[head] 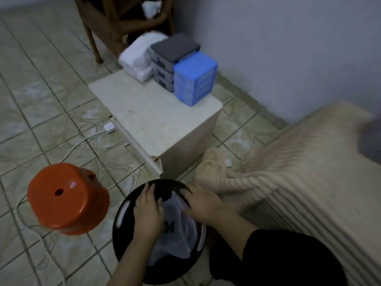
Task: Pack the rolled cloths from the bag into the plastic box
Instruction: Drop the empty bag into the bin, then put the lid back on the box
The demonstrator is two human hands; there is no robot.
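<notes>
A pale, see-through bag point(179, 230) sits inside a round black basket point(121, 219) on the floor right below me. My left hand point(147, 211) grips the bag's dark upper edge at the left of its mouth. My right hand point(203, 203) holds the edge on the right side. What the bag holds is hidden. A grey plastic drawer box point(173, 50) and a blue plastic box point(195, 77) stand on the far corner of a low white table point(156, 124). White rolled cloths point(138, 56) are stacked beside the grey box.
An upturned orange plastic stool point(66, 201) stands to the left of the basket. A bed with a cream ribbed blanket point(299, 172) fills the right side. A wicker chair point(115, 23) stands behind the table. A white plug and cable point(108, 127) lie on the tiled floor.
</notes>
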